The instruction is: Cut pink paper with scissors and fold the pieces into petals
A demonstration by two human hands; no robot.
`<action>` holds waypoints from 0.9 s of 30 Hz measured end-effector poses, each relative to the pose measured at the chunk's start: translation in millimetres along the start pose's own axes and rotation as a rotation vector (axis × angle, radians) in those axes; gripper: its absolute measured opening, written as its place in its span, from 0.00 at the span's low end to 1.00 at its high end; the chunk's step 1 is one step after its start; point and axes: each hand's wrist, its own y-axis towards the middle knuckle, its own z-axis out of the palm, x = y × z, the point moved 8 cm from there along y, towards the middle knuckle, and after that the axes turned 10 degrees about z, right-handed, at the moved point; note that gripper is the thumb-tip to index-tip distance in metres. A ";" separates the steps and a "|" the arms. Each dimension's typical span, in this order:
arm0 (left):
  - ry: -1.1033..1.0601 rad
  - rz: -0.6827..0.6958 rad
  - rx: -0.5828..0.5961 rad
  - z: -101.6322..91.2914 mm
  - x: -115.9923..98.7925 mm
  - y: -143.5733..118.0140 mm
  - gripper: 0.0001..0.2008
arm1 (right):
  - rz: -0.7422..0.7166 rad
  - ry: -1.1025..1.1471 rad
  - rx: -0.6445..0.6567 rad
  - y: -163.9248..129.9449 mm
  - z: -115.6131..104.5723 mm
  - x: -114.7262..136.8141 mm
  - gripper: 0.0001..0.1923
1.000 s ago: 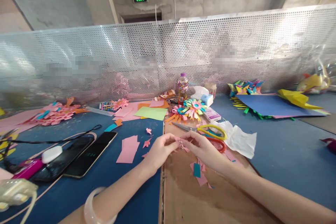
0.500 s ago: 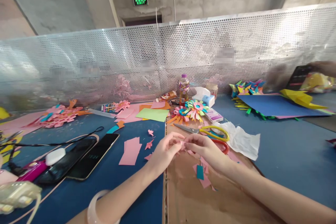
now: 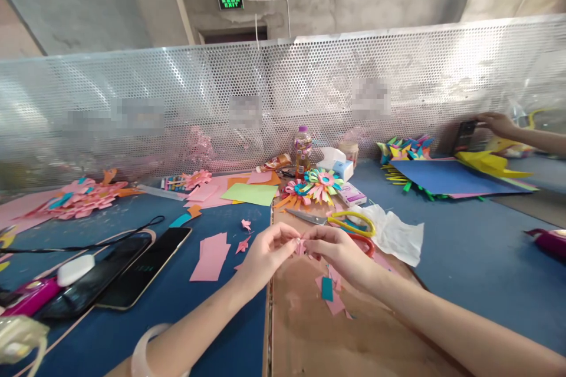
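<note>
1. Right at the middle, a small pink paper piece (image 3: 300, 245) is pinched between both hands, held just above the near edge of the brown board (image 3: 309, 336).
2. Left hand (image 3: 265, 253) — fingertips closed on the piece's left side; a pale bangle (image 3: 145, 353) sits on that forearm.
3. Right hand (image 3: 338, 250) grips the piece from the right, fingers curled around it.
4. Under and just beside the right hand lie pink scraps and a teal strip (image 3: 327, 288) on the board.
5. Scissors with yellow and red handles (image 3: 349, 225) lie just behind the hands, touching crumpled white paper (image 3: 393, 235).
6. Left of the board's edge, on the blue table (image 3: 477, 259), flat pink sheets (image 3: 211, 256) and two dark phones (image 3: 141, 268) lie near each other.
7. Farther back: paper flowers (image 3: 316, 184), a bottle (image 3: 302, 152), and a green sheet (image 3: 250, 193).
8. Open blue surface spreads to the right — well apart, another person's hand (image 3: 499, 123) rests at the mesh screen (image 3: 177, 106).
</note>
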 end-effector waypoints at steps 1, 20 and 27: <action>0.003 0.002 0.003 -0.1 -0.3 0.3 0.05 | 0.007 0.009 0.001 -0.4 -0.1 -0.3 0.07; -0.012 -0.030 -0.006 1.7 -6.1 1.6 0.05 | -0.002 0.043 0.014 -2.1 1.1 3.3 0.07; -0.013 -0.017 0.006 2.2 -4.0 1.5 0.06 | 0.005 0.067 -0.002 2.0 -1.6 -1.0 0.09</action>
